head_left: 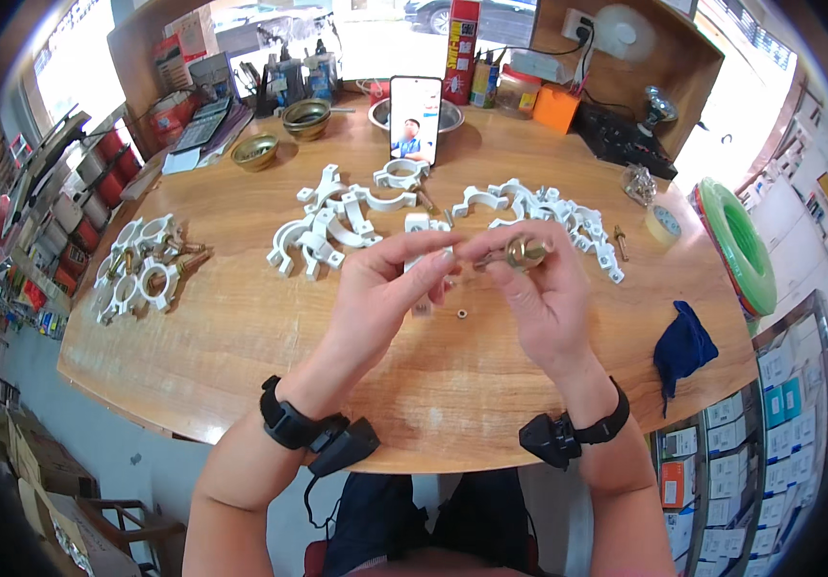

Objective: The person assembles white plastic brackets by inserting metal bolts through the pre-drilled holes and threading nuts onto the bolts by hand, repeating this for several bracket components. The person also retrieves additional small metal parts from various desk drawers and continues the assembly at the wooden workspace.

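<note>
Above the middle of the table, my right hand [551, 300] is closed around a brass-coloured expansion bolt [529, 250] with a round washer. Its thin tip points toward my left hand [376, 288], whose thumb and fingers are pinched together; whatever is between them is too small to make out. Just behind the left fingers shows a white plastic pipe clamp piece [417, 222], partly covered by them. A small nut [462, 313] lies on the wood below my fingertips. White half-ring clamps [323, 226] lie in a pile beyond my left hand, more clamp halves [553, 209] beyond my right.
At the left sit joined clamp rings [145, 264] with brass bolts. A phone [416, 120] stands upright against a metal bowl. Brass bowls [255, 152], a spray can [462, 53], a tape roll [663, 225], a blue cloth pouch [685, 344] and green coiled tubing [736, 245] surround the work area.
</note>
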Demonstrator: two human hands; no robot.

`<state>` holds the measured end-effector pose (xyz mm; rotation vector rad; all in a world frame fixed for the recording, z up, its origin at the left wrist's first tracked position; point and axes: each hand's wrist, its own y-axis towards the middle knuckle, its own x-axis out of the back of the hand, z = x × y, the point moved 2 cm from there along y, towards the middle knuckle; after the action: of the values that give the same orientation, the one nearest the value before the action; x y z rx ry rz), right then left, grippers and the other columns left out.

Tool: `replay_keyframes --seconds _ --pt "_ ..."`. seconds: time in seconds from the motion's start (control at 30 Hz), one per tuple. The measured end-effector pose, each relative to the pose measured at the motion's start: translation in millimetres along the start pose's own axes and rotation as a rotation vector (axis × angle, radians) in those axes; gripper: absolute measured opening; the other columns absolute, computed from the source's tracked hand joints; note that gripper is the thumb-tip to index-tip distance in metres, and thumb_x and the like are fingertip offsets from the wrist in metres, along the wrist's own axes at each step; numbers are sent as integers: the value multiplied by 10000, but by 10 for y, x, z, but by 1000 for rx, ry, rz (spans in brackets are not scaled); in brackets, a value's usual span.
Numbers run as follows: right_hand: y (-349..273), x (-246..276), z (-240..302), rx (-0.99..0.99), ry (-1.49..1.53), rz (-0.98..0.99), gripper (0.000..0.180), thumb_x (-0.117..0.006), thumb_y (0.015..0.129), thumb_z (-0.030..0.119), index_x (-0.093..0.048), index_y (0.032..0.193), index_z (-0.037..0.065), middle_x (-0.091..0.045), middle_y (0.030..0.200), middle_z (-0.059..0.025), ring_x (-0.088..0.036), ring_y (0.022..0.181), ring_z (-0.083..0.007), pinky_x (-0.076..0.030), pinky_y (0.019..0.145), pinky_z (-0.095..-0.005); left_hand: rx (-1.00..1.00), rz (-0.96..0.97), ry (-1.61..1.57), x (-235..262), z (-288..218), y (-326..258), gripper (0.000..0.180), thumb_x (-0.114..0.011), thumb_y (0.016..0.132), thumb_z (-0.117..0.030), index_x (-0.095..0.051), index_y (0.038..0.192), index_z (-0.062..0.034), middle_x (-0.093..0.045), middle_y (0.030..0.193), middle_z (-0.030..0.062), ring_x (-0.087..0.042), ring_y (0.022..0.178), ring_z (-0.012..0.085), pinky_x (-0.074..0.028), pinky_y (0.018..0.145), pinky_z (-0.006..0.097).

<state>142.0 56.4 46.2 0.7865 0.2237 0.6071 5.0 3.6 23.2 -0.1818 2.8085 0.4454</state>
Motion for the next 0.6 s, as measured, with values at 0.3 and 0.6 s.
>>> replay_keyframes --seconds 0.3,0.6 --pt "20 -34 -139 194 -666 102 227 -666 670 109 -552 850 30 -545 697 -78 -547 597 -215 -438 523 -303 -51 -9 162 -4 -47 26 254 -615 764 -116 -591 994 -10 -594 767 13 -518 661 48 -418 561 167" --pt "-49 -63 -43 -120 -372 103 148 -597 767 108 -569 880 18 -541 671 -59 -535 569 -133 -413 491 -248 -58 -95 -25 104 -26 -1 236 -604 752 -66 -598 979 -3 -587 739 19 -498 612 54 -404 540 180"
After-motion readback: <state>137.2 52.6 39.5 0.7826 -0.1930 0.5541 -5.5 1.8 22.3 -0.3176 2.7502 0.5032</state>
